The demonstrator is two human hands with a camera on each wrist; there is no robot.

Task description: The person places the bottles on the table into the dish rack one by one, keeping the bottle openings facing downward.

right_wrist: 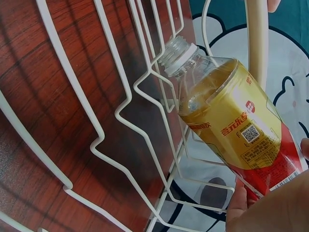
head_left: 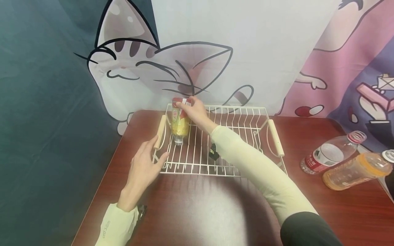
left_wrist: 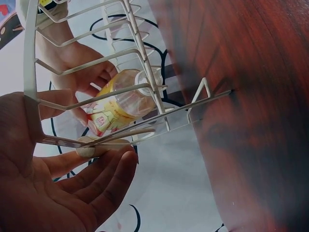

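A plastic drink bottle (head_left: pixel 180 123) with a yellow and red label is tilted neck-down over the left end of a white wire rack (head_left: pixel 197 165). My right hand (head_left: pixel 194 110) holds it by its base end. Its clear threaded neck (right_wrist: pixel 177 55) points toward the wires, and no cap shows on it. Some amber liquid is inside. At the rack's left end is my left hand (head_left: pixel 143 167), thumb spread and fingers nearly straight, fingertips by the wooden handle (head_left: pixel 160 131). The rack's front corner lies between thumb and fingers (left_wrist: pixel 108 188).
On the right of the brown table (head_left: pixel 197 208) stand a clear bottle with a red label (head_left: pixel 326 157) and an orange-tinted bottle (head_left: pixel 354 172). A small dark thing (head_left: pixel 213 152) shows among the rack's wires. Behind hangs a cartoon cloth (head_left: pixel 261 44).
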